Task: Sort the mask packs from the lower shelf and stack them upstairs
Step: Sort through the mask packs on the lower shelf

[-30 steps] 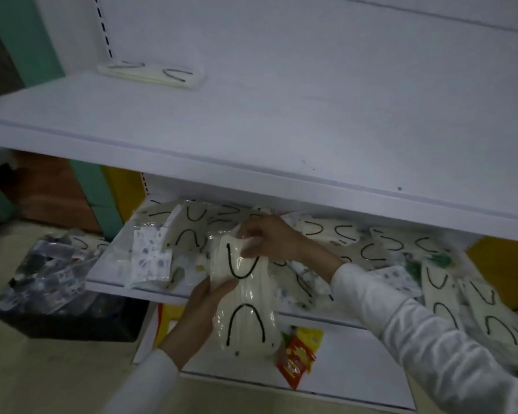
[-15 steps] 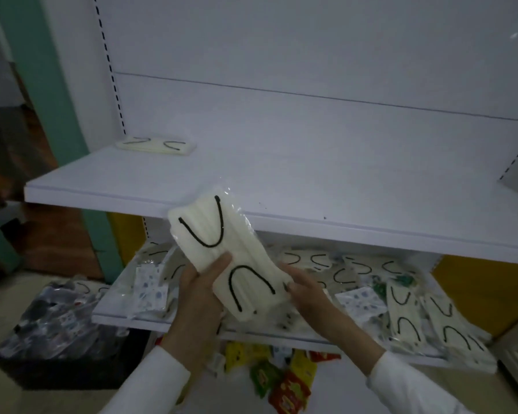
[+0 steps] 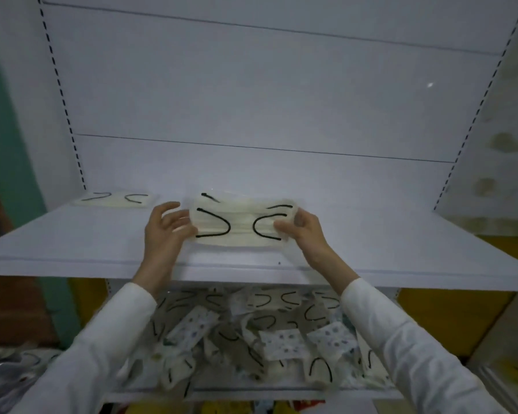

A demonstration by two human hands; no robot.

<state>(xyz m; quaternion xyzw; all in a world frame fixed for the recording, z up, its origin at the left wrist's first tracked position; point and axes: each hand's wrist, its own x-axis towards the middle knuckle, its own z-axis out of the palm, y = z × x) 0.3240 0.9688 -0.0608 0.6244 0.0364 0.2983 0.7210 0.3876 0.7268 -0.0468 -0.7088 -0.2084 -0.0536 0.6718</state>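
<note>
A cream mask pack (image 3: 241, 224) with black ear loops, wrapped in clear plastic, lies lengthwise just over the white upper shelf (image 3: 102, 243). My left hand (image 3: 165, 231) holds its left end and my right hand (image 3: 304, 227) pinches its right end. Whether the pack rests on the shelf I cannot tell. Another cream mask pack (image 3: 115, 199) lies flat at the shelf's back left. On the lower shelf (image 3: 281, 394) sits a jumbled heap of mask packs (image 3: 251, 333), cream ones with black loops mixed with white patterned ones.
White back panel and slotted uprights enclose the shelf. A dark bin of wrapped items (image 3: 9, 377) stands on the floor at lower left. Colourful packets (image 3: 281, 407) show below the lower shelf. A yellow surface (image 3: 449, 318) lies to the right.
Both hands lifted the cream pack from the lower shelf up to the upper shelf and turned it level. The view tilted upward.
</note>
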